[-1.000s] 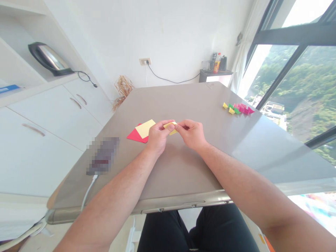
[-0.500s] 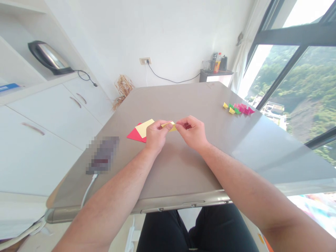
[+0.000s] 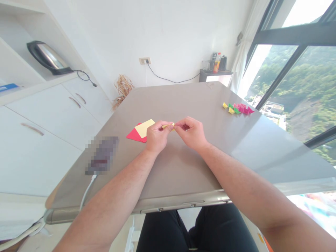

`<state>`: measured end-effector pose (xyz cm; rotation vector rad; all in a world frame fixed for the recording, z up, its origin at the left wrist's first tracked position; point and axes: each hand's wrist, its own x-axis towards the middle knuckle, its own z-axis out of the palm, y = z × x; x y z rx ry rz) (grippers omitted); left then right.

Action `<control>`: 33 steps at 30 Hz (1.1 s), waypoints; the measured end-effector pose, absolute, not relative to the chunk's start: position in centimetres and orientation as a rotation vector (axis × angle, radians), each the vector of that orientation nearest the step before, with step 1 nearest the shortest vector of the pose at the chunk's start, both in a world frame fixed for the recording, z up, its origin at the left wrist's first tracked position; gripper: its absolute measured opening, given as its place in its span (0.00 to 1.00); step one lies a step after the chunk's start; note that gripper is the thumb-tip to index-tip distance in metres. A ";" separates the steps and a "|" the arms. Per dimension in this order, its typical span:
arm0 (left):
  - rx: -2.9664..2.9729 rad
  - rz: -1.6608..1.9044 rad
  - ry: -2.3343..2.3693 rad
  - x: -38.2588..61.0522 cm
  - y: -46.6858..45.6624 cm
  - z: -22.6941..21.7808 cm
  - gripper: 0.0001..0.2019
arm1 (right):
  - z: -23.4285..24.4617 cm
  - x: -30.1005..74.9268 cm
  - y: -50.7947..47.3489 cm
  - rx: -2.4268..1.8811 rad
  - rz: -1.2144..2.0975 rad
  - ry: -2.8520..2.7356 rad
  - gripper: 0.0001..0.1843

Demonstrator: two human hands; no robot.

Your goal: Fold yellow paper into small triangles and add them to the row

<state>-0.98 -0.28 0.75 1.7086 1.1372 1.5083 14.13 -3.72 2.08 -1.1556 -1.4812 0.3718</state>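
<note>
Over the middle of the table, a small folded yellow paper (image 3: 165, 126) is pinched between both hands. My left hand (image 3: 157, 135) is closed on its left part, thumb on top. The fingertips of my right hand (image 3: 191, 131) grip its right end and almost meet the left thumb. Most of the paper is hidden by the fingers. Just left of my left hand lie a pale yellow sheet (image 3: 145, 128) and, partly under it, red paper (image 3: 135, 135).
Several small folded paper pieces (image 3: 237, 109) in yellow, green and pink stand at the table's right side. A blurred phone-like object (image 3: 103, 155) with a white cable (image 3: 88, 192) lies on the left. The table's front edge (image 3: 183, 205) runs above my lap.
Both hands have come slightly closer together, and less of the yellow paper shows between them. The sheets and the small folded pieces stay where they were.
</note>
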 end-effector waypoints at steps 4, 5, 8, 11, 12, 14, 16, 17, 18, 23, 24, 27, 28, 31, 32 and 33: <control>1.678 1.506 1.127 -1.0 -0.3 0.9 0.08 | 2.1 14.1 -3.8 -1.155 0.374 -1.491 0.05; 1.674 1.505 1.128 -1.0 -0.3 0.9 0.08 | 2.1 14.1 -3.8 -1.153 0.380 -1.491 0.05; 1.677 1.495 1.128 -1.0 -0.3 0.8 0.09 | 2.1 14.2 -3.8 -1.130 0.390 -1.495 0.05; 1.684 1.483 1.121 -1.0 -0.2 0.7 0.10 | 2.1 14.2 -3.8 -1.112 0.387 -1.497 0.05; 1.683 1.481 1.119 -1.0 -0.2 0.7 0.10 | 2.1 14.2 -3.8 -1.114 0.388 -1.497 0.05; 1.674 1.478 1.113 -1.0 -0.1 0.6 0.10 | 2.1 14.2 -3.8 -1.121 0.392 -1.494 0.05; 1.665 1.474 1.098 -1.0 -0.1 0.5 0.09 | 2.1 14.1 -3.8 -1.129 0.398 -1.491 0.05; 1.660 1.470 1.088 -0.9 -0.1 0.5 0.09 | 2.1 14.1 -3.8 -1.132 0.402 -1.490 0.05; 1.654 1.469 1.081 -0.9 -0.1 0.5 0.09 | 2.1 14.1 -3.8 -1.135 0.407 -1.489 0.05; 1.634 1.449 1.047 -0.9 -0.2 0.6 0.09 | 2.1 14.2 -3.8 -1.105 0.437 -1.495 0.05; 1.634 1.442 1.037 -0.9 -0.2 0.6 0.09 | 2.1 14.2 -3.8 -1.100 0.442 -1.497 0.04; 1.627 1.435 1.033 -0.9 -0.3 0.7 0.09 | 2.2 14.2 -3.9 -1.105 0.464 -1.494 0.04; 1.620 1.439 1.038 -0.8 -0.3 0.7 0.08 | 2.3 14.2 -3.9 -1.109 0.478 -1.489 0.04; 1.589 1.444 1.038 -0.7 -0.4 0.7 0.09 | 2.3 14.3 -3.9 -1.142 0.560 -1.454 0.04; 1.579 1.445 1.034 -0.7 -0.4 0.7 0.09 | 2.3 14.2 -3.9 -1.156 0.593 -1.437 0.04; 1.569 1.445 1.030 -0.7 -0.4 0.7 0.10 | 2.3 14.2 -3.9 -1.167 0.621 -1.422 0.05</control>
